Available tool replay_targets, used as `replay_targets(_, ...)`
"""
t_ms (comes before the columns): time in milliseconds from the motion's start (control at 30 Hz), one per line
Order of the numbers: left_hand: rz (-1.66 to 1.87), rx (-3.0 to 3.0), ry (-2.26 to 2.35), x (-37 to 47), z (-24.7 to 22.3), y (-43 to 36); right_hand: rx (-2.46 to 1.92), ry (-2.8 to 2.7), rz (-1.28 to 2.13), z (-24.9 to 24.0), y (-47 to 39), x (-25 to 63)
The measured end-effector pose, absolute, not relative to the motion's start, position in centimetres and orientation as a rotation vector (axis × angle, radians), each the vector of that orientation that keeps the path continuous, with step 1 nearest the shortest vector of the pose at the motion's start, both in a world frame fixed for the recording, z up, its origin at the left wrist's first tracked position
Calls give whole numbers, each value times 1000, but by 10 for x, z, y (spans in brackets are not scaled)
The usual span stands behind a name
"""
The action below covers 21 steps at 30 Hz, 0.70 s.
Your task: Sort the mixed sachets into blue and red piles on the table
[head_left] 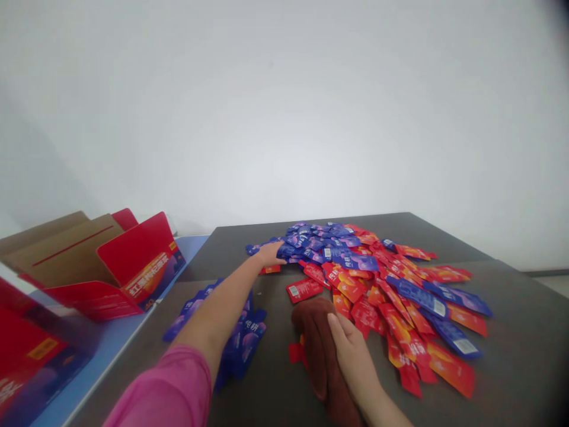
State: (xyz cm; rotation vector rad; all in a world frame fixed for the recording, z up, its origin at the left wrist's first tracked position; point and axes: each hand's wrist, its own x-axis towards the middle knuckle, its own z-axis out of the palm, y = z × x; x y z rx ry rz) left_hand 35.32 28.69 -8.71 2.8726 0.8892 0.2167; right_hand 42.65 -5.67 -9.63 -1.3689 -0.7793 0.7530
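My left hand (pixel 269 254) reaches far forward to the left edge of a heap of blue sachets (pixel 306 240). Its fingers stretch out over the sachets, and I see no sachet gripped in them. A brown cloth (pixel 322 356) is bunched in my right hand (pixel 351 350), near the front of the dark table (pixel 275 403). Part of a red sachet (pixel 295 353) shows from under the cloth's left side. Just beyond the cloth lies a single red sachet (pixel 304 290). My left forearm partly covers a smaller group of blue sachets (pixel 249 335).
Many red-orange sachets (pixel 402 332), with some blue ones among them, spread over the table's right side. At the left, an open red and blue carton (pixel 146 261) stands on a lower blue surface (pixel 115 356), with another red carton (pixel 35 356) nearer. A white wall (pixel 275 118) rises behind.
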Motion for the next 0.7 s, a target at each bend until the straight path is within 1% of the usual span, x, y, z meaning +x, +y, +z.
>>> replay_targets(133, 68, 3048, 890, 376, -109, 286, -1391, -762, 749, -97, -57, 427)
replay_targets(267, -1, 3171, 892, 383, -118, 276, -1394, -744, 750, -97, -57, 428)
replay_targets(533, -13, 3306, 630, 362, -93, 245, -1387, -742, 743, -97, -55, 431)
replay_targets(700, 63, 3237, 640, 342, -79, 223, -1296, -706, 759, -100, -51, 432)
